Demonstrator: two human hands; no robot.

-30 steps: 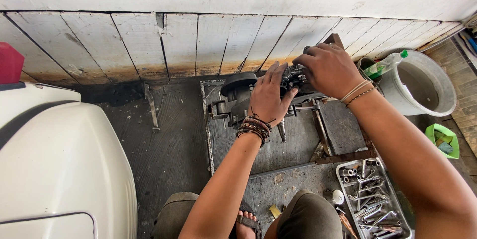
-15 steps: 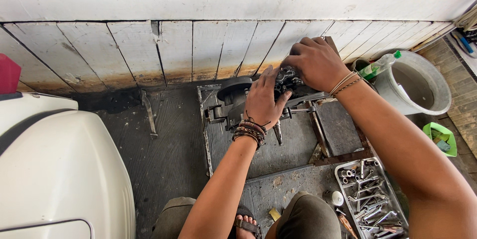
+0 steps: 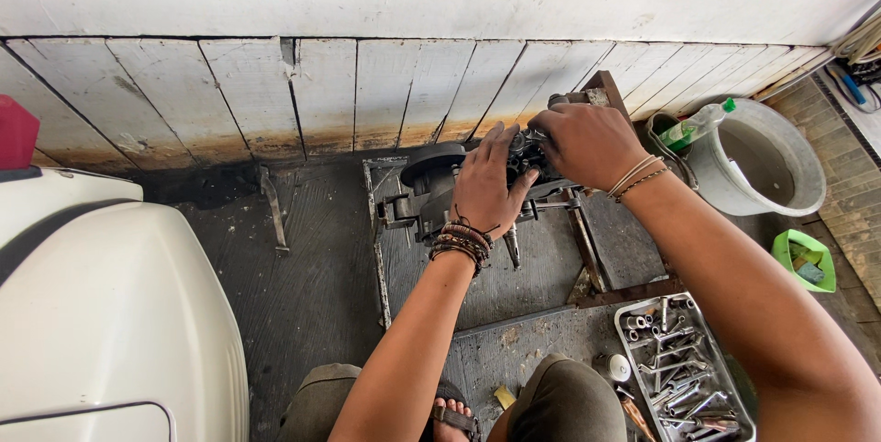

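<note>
Gripping the dark engine part (image 3: 440,180) on the metal stand (image 3: 514,268) by the wooden wall — left hand (image 3: 484,187) fingers spread over it, right hand (image 3: 587,141) fingers curled, pinching its top.

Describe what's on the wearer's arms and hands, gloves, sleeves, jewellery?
No gloves and no sleeves in view: both forearms are bare. The left hand has a stack of dark beaded and corded bracelets at the wrist, with some reddish-brown beads. The right hand has a few thin, light tan cord bands at the wrist. No rings or watch visible.
</note>
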